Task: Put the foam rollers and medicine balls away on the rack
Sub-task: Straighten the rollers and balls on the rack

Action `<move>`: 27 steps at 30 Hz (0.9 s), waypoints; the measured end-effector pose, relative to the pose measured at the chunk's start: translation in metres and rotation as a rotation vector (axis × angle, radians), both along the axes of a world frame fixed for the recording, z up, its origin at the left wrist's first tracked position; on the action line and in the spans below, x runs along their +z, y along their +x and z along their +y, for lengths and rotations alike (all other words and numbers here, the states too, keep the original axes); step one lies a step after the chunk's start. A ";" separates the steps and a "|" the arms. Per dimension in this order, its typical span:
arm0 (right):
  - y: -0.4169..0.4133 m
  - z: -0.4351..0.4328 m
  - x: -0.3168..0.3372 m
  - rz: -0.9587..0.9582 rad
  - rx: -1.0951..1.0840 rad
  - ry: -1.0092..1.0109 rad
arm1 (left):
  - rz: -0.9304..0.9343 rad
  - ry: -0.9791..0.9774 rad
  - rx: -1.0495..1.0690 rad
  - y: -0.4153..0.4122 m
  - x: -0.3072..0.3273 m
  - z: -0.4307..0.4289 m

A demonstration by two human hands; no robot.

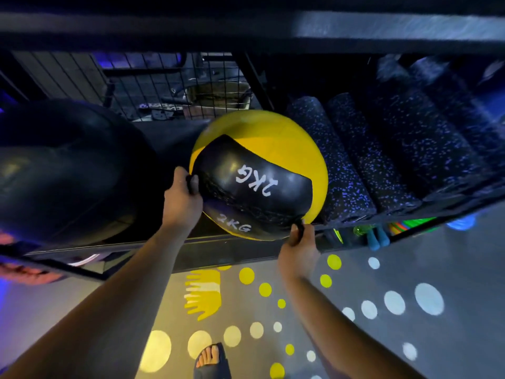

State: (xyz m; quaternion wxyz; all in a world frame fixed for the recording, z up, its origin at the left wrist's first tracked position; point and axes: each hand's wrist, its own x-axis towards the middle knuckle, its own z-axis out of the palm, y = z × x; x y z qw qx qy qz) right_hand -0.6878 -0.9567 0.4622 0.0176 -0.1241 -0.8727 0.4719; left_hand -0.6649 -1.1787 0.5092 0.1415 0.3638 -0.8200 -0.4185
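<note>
Head view, and the ball is right at the rack now, sitting in the gap between a big dark ball on the left and the rollers on the right. It looks pressed up against the nearest roller, with its lower edge hanging over the front rail. Whether its weight is on the shelf yet, I can't tell. Left hand is wrapped round a black grip on the ball's left side, thumb hooked over it. Right hand is curled round the matching grip low on the right. Two hands on opposite sides, that's how you steer a heavy ball into a narrow slot without it rolling off. The ball itself is yellow with glossy black panels, "2KG" in white on two of them, one reading upside down. The rollers lie side by side, black with blue flecks. Below is a spotted floor and a sandalled foot
</note>
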 end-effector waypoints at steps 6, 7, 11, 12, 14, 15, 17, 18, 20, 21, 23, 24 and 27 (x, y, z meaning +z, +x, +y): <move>-0.036 -0.032 0.027 0.095 0.221 0.055 | -0.149 0.093 0.038 0.065 -0.036 -0.004; -0.050 -0.039 0.032 0.110 0.282 0.075 | -0.163 0.108 0.022 0.074 -0.043 -0.001; -0.097 -0.051 0.046 0.046 0.390 0.200 | -0.155 0.169 -0.021 0.076 -0.052 0.011; -0.101 -0.047 0.047 0.028 0.394 0.227 | -0.140 0.183 -0.008 0.070 -0.051 0.012; -0.099 -0.035 0.047 0.018 0.381 0.270 | -0.112 0.199 0.005 0.061 -0.046 0.014; -0.096 -0.030 0.046 0.010 0.362 0.276 | -0.106 0.204 0.005 0.057 -0.044 0.012; -0.086 -0.020 0.040 -0.038 0.315 0.253 | -0.109 0.201 0.006 0.050 -0.039 0.005; -0.080 -0.015 0.035 -0.074 0.290 0.240 | -0.120 0.185 -0.001 0.047 -0.037 0.003; -0.069 -0.009 0.025 -0.151 0.240 0.201 | -0.148 0.164 -0.030 0.038 -0.030 -0.001; -0.065 -0.008 0.019 -0.182 0.220 0.177 | -0.165 0.170 -0.042 0.032 -0.028 -0.003; -0.057 -0.005 0.010 -0.253 0.181 0.148 | -0.208 0.177 -0.052 0.023 -0.025 -0.005; -0.054 -0.003 0.005 -0.291 0.168 0.137 | -0.228 0.178 -0.059 0.020 -0.025 -0.006; -0.051 0.000 -0.006 -0.321 0.183 0.109 | -0.249 0.171 -0.064 0.017 -0.025 -0.009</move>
